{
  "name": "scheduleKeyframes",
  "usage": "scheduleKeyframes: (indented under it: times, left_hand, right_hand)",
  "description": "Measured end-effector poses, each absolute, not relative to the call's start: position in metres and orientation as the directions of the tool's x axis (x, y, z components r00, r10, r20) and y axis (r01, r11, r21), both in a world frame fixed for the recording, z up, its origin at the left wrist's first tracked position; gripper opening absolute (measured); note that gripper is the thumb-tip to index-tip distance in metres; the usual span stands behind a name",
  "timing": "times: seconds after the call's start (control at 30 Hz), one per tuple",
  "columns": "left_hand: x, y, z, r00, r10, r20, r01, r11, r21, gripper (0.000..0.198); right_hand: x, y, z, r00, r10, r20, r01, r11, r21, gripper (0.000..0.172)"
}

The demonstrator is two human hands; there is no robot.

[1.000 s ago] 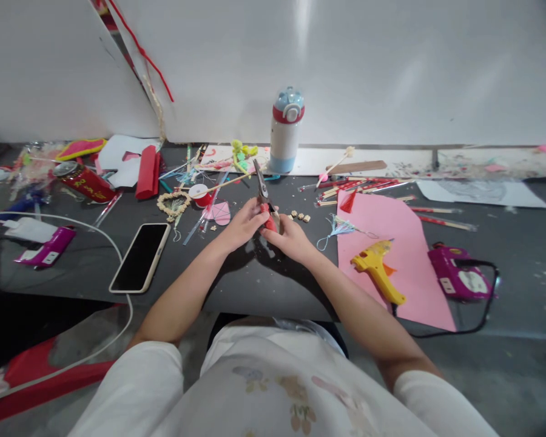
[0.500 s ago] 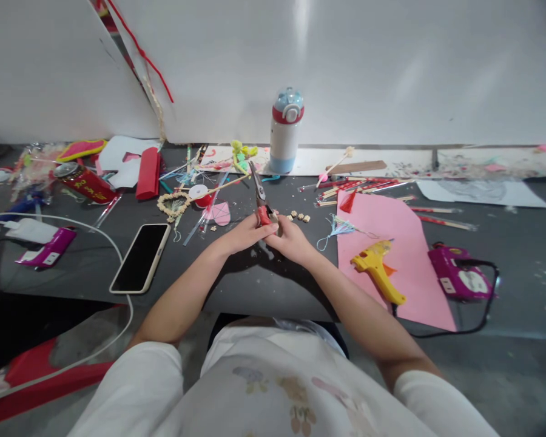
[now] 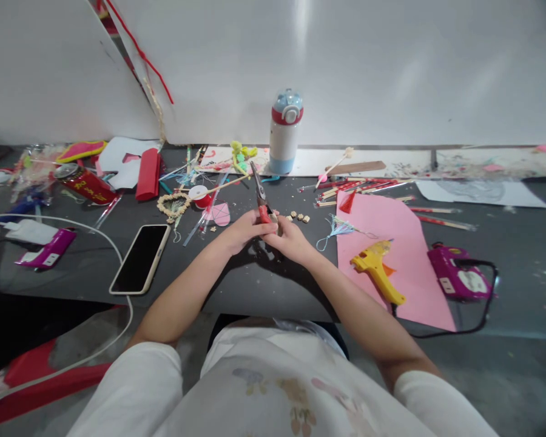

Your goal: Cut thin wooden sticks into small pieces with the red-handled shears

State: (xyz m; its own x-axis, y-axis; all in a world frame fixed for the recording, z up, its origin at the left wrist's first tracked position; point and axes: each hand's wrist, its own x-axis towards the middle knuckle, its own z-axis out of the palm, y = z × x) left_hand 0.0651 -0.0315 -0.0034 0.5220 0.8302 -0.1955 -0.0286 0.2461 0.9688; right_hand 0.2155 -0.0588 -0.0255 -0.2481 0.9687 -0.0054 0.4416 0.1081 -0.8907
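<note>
Hands drawn closer, left hand (image 3: 242,229) and right hand (image 3: 291,238) both gripping one pliers (image 3: 259,193).

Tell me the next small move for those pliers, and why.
Probably settle the grip first, one hand per handle: left hand and right hand crowd together at the red handles of the pliers, whose nose points away with nothing visible in it.

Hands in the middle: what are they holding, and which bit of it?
The left hand and right hand together hold long-nosed pliers by the red handles; the metal nose sticks out, pointing away over the table.
</note>
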Motion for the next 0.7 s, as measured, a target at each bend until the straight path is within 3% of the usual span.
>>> scheduleKeyframes:
  times: [0.17, 0.7]
  left_hand:
    - [0.0647, -0.0303, -0.0071, 0.519, 0.825, -0.226, -0.106, 0.324, 0.940, 0.052]
    - [0.0606, -0.0299, -0.0035, 0.478, 0.870, -0.122, 0.053, 0.110, 0.992, 0.035]
  right_hand:
    - [0.2150, -0.0579, -0.0250, -0.261, 0.965, 0.042, 0.387, 0.145, -0.911, 0.043]
    - [0.2139, -0.0569, -0.0246, -0.378, 0.925, 0.030, 0.124, 0.083, -0.989, 0.038]
